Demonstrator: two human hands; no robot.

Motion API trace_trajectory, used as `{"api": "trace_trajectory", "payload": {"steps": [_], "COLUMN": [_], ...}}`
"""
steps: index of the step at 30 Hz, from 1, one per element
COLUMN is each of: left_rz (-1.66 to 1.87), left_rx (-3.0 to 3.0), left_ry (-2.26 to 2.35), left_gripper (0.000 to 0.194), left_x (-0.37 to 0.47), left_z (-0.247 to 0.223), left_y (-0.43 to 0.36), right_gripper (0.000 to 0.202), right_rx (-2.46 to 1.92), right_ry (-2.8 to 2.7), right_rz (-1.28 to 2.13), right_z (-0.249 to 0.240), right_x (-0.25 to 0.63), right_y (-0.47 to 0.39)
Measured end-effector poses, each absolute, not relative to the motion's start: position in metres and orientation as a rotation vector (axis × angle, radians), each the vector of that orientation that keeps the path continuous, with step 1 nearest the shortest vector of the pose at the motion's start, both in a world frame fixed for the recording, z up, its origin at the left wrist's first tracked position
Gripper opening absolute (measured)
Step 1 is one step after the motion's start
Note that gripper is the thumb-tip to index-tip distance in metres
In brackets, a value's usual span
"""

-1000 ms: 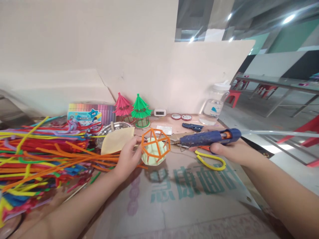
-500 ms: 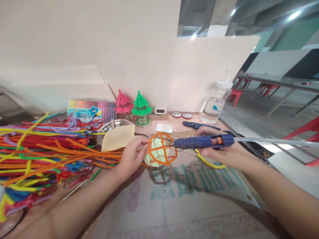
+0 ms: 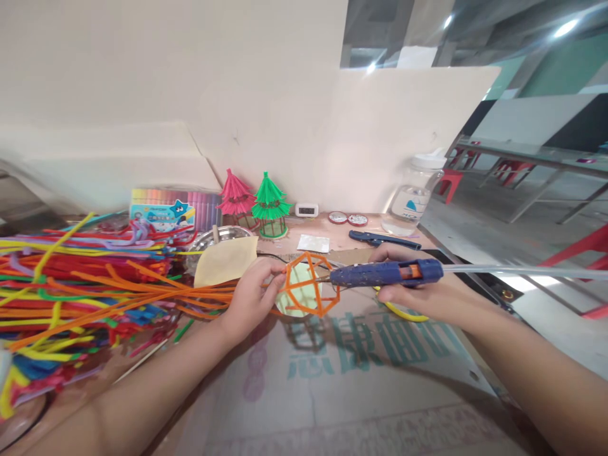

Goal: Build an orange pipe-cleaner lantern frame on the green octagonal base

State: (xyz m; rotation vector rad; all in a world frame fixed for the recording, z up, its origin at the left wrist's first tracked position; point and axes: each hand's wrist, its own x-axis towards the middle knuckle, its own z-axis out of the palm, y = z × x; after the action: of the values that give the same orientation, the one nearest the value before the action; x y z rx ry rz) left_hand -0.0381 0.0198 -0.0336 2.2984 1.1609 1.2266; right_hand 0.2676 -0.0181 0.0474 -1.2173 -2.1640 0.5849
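Note:
Between thumb and fingers, my left hand (image 3: pixel 254 296) pinches the left side of an orange pipe-cleaner frame (image 3: pixel 319 309), shaped like an open polygonal cage. My right hand (image 3: pixel 413 288) is wrapped round a blue glue gun (image 3: pixel 365 274), whose metal nozzle points left and meets the frame's upper middle. A clear glue stick (image 3: pixel 498 272) runs out of the gun's back to the right. Behind and below the frame lies a pale green round piece (image 3: pixel 297 297). A yellow pipe cleaner (image 3: pixel 406 315) rests on the cardboard beneath my right hand.
Many coloured pipe cleaners (image 3: pixel 109 278) are piled at the left. Further back stand a marker set (image 3: pixel 175 212), a pink tree (image 3: pixel 235 193), a green tree (image 3: pixel 270 202), a small clock (image 3: pixel 306 209) and a water bottle (image 3: pixel 411 196). Blue pliers (image 3: pixel 384 240) lie behind my right hand.
The orange frame has tilted slightly, and the glue gun has shifted a little left with my right hand. My left hand keeps its pinch.

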Motion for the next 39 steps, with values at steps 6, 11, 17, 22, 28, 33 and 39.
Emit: {"api": "trace_trajectory", "payload": {"steps": [6,11,17,22,28,33,39], "left_rz": [1.236,1.246,1.256,1.258,1.245,1.233,1.192], "left_rx": [2.303,2.309,2.305,2.289,2.464,2.56,2.587], "left_ry": [1.153,1.146,1.149,1.178,1.099,1.025,1.012], "left_gripper": [0.014,0.014,0.012,0.011,0.012,0.013,0.014], "left_x": [-0.038,-0.038,-0.04,-0.04,-0.037,-0.034,-0.035], "left_z": [-0.034,-0.034,-0.038,-0.041,-0.04,-0.037,-0.036], "left_y": [0.021,0.021,0.023,0.025,0.02,0.016,0.015], "right_gripper": [0.031,0.033,0.033,0.035,0.037,0.036,0.038], "right_rx": [-1.207,-1.214,-1.234,-1.183,-1.03,-1.137,-1.114], "right_ry": [-2.17,-2.143,-2.158,-2.128,-2.033,-2.093,-2.038], "right_rz": [0.554,0.619,0.669,0.727,0.801,0.837,0.805], "right_z": [0.048,0.047,0.045,0.048,0.054,0.05,0.048], "right_x": [0.265,0.266,0.271,0.269,0.264,0.259,0.252], "right_y": [-0.019,-0.017,-0.014,-0.013,-0.018,-0.022,-0.023]}}
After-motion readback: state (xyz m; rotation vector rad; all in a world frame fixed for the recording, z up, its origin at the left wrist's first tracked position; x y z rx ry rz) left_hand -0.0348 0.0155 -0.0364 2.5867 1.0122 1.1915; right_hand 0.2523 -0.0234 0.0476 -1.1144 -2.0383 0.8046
